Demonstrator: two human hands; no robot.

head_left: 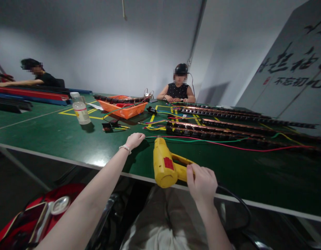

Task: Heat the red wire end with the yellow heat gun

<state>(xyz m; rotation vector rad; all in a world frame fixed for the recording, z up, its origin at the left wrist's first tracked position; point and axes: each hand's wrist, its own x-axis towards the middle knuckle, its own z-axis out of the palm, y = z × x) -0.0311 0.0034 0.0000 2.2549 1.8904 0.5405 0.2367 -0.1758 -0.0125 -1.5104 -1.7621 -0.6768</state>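
My right hand [202,182] is closed round the handle of a yellow heat gun [162,161], whose nozzle points away from me over the green table. Just left of the nozzle, my left hand [136,139] pinches the ends of a few long thin wires [191,139], red and green. These wires run off to the right from my fingers, passing in front of the nozzle. Beyond them lie long black bars with copper strips [202,129], with bundles of coloured wire leads [154,127] at their left ends.
An orange basket [124,110] with a black bar across it stands further back. Left of it is a clear bottle [81,111]; a small black part with yellow leads [110,125] lies nearer. One person [178,90] sits opposite, another [43,76] at far left.
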